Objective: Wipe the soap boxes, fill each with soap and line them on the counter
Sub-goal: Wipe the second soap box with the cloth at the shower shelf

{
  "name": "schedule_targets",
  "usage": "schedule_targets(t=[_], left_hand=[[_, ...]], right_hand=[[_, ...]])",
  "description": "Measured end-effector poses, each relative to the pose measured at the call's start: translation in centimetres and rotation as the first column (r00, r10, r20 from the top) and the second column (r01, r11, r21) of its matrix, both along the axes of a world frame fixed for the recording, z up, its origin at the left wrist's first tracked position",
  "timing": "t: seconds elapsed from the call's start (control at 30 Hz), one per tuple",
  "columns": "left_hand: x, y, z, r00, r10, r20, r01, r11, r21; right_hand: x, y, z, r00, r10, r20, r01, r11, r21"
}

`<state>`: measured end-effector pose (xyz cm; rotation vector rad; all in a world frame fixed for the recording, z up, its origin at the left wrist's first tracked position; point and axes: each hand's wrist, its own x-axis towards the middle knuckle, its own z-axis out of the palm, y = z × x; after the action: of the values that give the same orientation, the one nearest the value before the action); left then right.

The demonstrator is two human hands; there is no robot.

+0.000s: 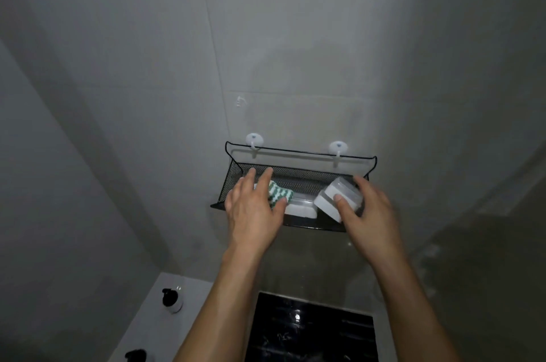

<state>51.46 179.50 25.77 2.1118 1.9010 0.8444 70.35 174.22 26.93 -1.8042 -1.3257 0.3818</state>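
A black mesh wall basket [295, 178] hangs from two white hooks on the grey wall. My right hand [369, 214] grips a translucent white soap box [336, 199], tilted at the basket's right end. A second white soap box [301, 208] lies in the basket's middle. My left hand [254, 208] reaches into the left end and pinches a green-and-white patterned cloth [280, 195] with thumb against fingers. What lies under my left hand is hidden.
Below, a white counter [153, 302] carries a pump bottle [172, 299] with a black top and another black pump top [136, 355] at the bottom edge. A dark glossy panel [313, 329] sits below the basket. Grey walls enclose left and right.
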Motion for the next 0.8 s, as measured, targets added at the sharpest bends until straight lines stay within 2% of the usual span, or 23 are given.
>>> schedule_targets(t=[0.3, 0.57, 0.7, 0.8], left_hand=[[1.0, 6.8, -2.3, 0.995, 0.031, -0.092, -0.043, 0.990, -0.135], [0.9, 10.7, -4.0, 0.955, -0.158, -0.252, 0.082, 0.954, -0.290], [0.4, 12.2, -4.3, 0.937, -0.184, -0.298, 0.086, 0.945, -0.314], [0.2, 12.9, -4.5, 0.934, -0.164, -0.317, 0.074, 0.958, -0.275]], right_hand=[[3.5, 6.3, -2.0, 0.999, 0.034, -0.026, -0.036, 0.995, -0.094], [2.7, 9.5, -2.4, 0.999, 0.028, 0.023, -0.026, 0.995, -0.101], [3.0, 11.1, -2.1, 0.996, -0.052, 0.073, 0.061, 0.990, -0.126], [4.0, 11.5, -2.3, 0.984, -0.140, 0.112, 0.160, 0.967, -0.197]])
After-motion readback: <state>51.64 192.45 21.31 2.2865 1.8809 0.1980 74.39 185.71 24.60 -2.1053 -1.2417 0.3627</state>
